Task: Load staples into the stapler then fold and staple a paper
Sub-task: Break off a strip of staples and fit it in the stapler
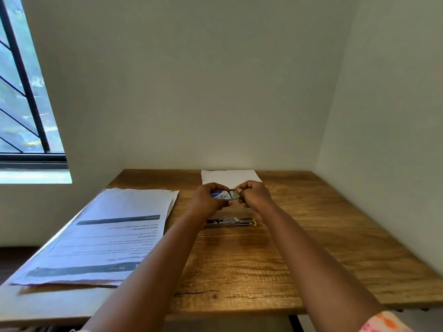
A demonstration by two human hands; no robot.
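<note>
- Both hands raised over the far centre of the wooden table, working a small staple box between them.
- Left hand curled tight around the box's blue-and-white printed end; fingers wrapped, no gap showing.
- Right hand pinches the grey inner tray or staple strip at the box's open end, thumb and fingertips closed on it. Can't tell which it is, too small.
- Stapler lies flat on the table just below the hands, centre frame, opened out with metal channel up, yellow tip at the right. Nobody touching it.
- Blank white paper lies flat at the far edge behind the hands, partly hidden.
- Printed document stack lower left, well apart from the stapler.
- Handling, my read: box is light thin card and crushes easily, so hold it by the sides, not the faces.
- Staple strip likely stiff but brittle and snaps if bent; small and slick metal, so pinch by the long sides and keep it level.
- Stapler is rigid and heavier; steady its base with one hand while the strip drops into the channel.
- Paper is limp and light; lift by an edge.
</note>
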